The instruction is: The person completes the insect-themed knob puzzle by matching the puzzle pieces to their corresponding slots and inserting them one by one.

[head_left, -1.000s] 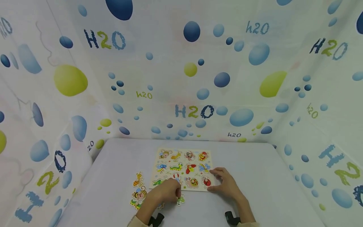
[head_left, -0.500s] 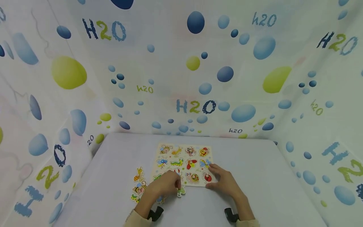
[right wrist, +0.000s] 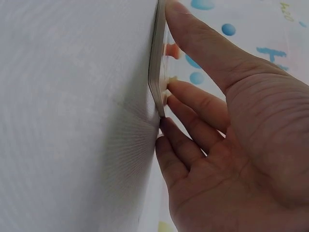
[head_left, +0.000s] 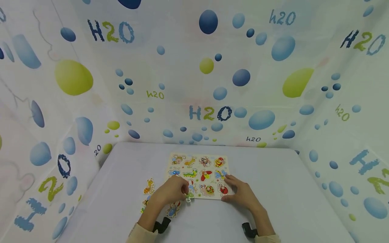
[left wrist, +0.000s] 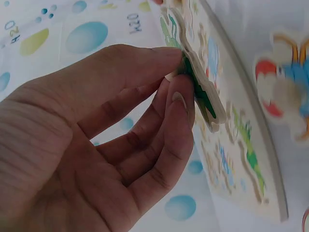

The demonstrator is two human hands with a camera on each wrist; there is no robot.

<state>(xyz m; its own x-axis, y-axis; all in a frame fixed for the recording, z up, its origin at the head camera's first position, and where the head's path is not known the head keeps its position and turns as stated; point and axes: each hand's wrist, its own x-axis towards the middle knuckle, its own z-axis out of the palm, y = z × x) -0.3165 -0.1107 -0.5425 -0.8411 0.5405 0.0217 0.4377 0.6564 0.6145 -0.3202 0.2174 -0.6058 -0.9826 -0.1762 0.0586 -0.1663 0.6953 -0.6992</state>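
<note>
My left hand (head_left: pixel 171 189) pinches a green insect puzzle piece (head_left: pixel 189 197) between thumb and fingers, over the near edge of the wooden puzzle board (head_left: pixel 209 198). The left wrist view has this piece (left wrist: pixel 205 94) tilted on edge, its pale wooden rim visible, close to the board's printed face. At the board's near right corner, my right hand (head_left: pixel 241 191) holds on, thumb at the front edge and fingers along the right side. Several insect pictures fill the board; the left hand hides part of the lower left ones.
A blue beetle piece (head_left: pixel 173 210) lies on the white table (head_left: pixel 288 189) just before the board. Left of it lie an orange-striped insect piece (head_left: pixel 149 186) and a bee piece (head_left: pixel 146 201), partly behind my left forearm. A printed curtain (head_left: pixel 170 74) surrounds the table.
My left hand has lifted the green piece from the table and moved it slightly left and away toward the board, uncovering the beetle piece. The right hand stays at the board's corner.
</note>
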